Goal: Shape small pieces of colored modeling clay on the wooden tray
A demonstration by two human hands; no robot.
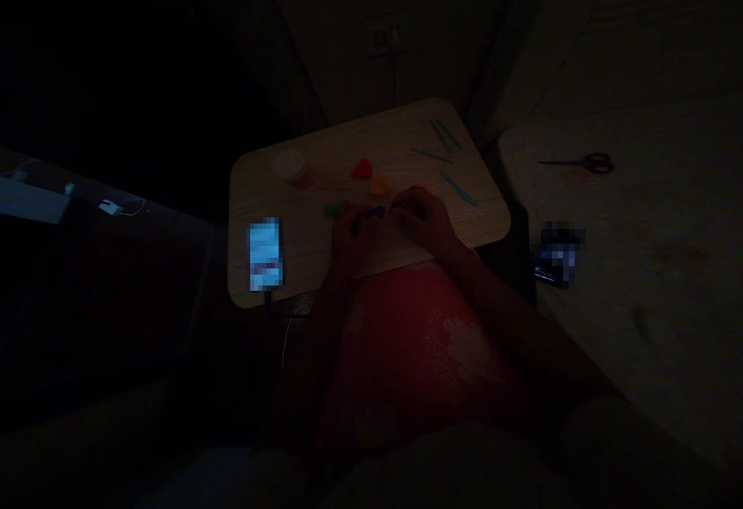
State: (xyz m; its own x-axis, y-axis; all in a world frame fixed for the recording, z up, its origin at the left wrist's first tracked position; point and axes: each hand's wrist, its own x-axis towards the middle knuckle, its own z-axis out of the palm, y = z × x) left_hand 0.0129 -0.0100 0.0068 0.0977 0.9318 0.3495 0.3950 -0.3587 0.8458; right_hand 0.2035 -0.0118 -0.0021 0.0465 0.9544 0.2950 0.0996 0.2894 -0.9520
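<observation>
In the dim light, my left hand (350,232) is closed at the near side of the small table (325,250). A dark, bluish-purple lump of modelling clay (373,213) shows at its fingers. Just to the right, my right hand (422,215) has its fingers curled together close to that lump; what they pinch, if anything, is hidden. A green lump (333,210) lies by my left hand. Beyond my hands sit a red lump (362,169) and an orange lump (380,185). A bit of bright red (420,186) shows behind my right hand.
A lidded tub (292,169) stands at the table's back left, a lit phone (265,254) at its front left. Several thin blue sticks (444,136) and a blue modelling knife (458,189) lie right. Scissors (597,163) and another device (557,255) rest on the surface beyond.
</observation>
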